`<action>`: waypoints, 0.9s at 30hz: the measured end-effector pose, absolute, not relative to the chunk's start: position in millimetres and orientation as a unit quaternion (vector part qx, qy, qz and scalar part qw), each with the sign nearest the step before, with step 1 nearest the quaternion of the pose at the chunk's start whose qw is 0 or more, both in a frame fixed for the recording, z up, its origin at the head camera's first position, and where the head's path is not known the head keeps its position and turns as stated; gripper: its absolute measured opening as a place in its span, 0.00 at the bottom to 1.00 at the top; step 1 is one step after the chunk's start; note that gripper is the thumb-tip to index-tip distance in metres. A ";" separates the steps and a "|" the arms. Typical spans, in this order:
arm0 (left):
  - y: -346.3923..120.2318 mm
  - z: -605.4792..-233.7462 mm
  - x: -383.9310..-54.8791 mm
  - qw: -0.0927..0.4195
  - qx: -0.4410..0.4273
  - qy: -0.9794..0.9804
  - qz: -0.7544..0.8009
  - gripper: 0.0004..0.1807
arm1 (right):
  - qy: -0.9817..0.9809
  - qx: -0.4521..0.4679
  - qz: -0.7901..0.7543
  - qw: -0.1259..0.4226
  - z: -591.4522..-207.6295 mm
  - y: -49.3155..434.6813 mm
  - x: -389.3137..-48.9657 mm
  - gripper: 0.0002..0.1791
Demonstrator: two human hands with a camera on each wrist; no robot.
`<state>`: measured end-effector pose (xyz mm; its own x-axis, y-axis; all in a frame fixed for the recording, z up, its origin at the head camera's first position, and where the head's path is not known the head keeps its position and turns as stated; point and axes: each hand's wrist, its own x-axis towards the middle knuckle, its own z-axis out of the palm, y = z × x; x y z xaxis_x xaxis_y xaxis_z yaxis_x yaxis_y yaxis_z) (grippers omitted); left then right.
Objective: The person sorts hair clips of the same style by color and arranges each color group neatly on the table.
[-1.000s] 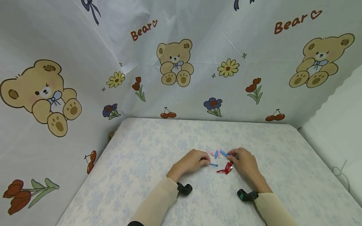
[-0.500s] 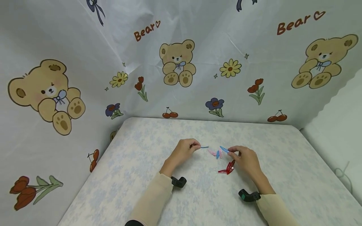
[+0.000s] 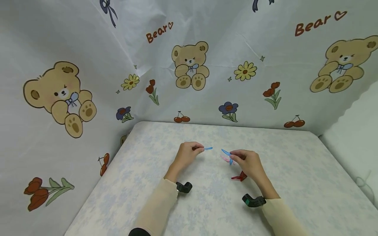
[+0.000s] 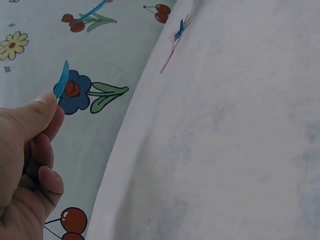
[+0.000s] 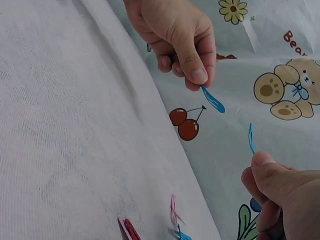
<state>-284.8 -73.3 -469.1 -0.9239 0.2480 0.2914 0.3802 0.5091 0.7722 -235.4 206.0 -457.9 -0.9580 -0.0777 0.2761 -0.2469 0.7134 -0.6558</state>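
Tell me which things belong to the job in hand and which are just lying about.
In the job:
left hand, pinching a blue hair clip
right hand, pinching a second blue clip
probably the pink clips, third blue clip and red clips on the table

Just there:
pale cord at right
bear-print curtain behind

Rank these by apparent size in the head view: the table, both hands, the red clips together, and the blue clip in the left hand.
1. Table
2. Left hand and right hand: too alike to rank
3. Red clips, together
4. Blue clip, as far as it shows
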 end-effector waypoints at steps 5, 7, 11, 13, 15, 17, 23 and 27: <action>-82.4 -469.6 -288.4 0.071 -0.173 -0.856 -0.482 0.05 | -0.914 0.095 0.381 0.105 -457.0 189.3 -235.6 0.10; -87.0 -470.4 -290.2 0.073 -0.169 -0.858 -0.480 0.05 | -0.912 0.104 0.382 0.107 -457.1 180.6 -236.5 0.09; -94.3 -472.4 -293.8 0.074 -0.160 -0.863 -0.474 0.04 | -0.909 0.114 0.387 0.109 -458.5 162.9 -241.0 0.07; -96.0 -474.4 -295.4 0.071 -0.153 -0.863 -0.476 0.03 | -0.910 0.118 0.386 0.098 -460.3 155.3 -243.8 0.07; -95.2 -477.5 -297.9 0.068 -0.153 -0.861 -0.480 0.03 | -0.911 0.115 0.388 0.083 -462.9 149.5 -246.6 0.07; -96.3 -479.8 -299.0 0.066 -0.155 -0.861 -0.479 0.03 | -0.911 0.110 0.393 0.067 -466.9 142.7 -248.8 0.06; -97.9 -485.4 -301.3 0.054 -0.167 -0.872 -0.458 0.04 | -0.921 0.111 0.368 0.059 -479.7 127.5 -254.8 0.04; -101.8 -490.8 -300.4 0.043 -0.172 -0.887 -0.427 0.05 | -0.926 0.119 0.353 0.063 -486.4 117.5 -257.1 0.03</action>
<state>-300.4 -101.8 -490.8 -0.9374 0.2678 0.2228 0.3412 0.5770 0.7420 -257.1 117.5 -486.4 -0.9639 -0.1747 0.2010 -0.2642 0.7224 -0.6390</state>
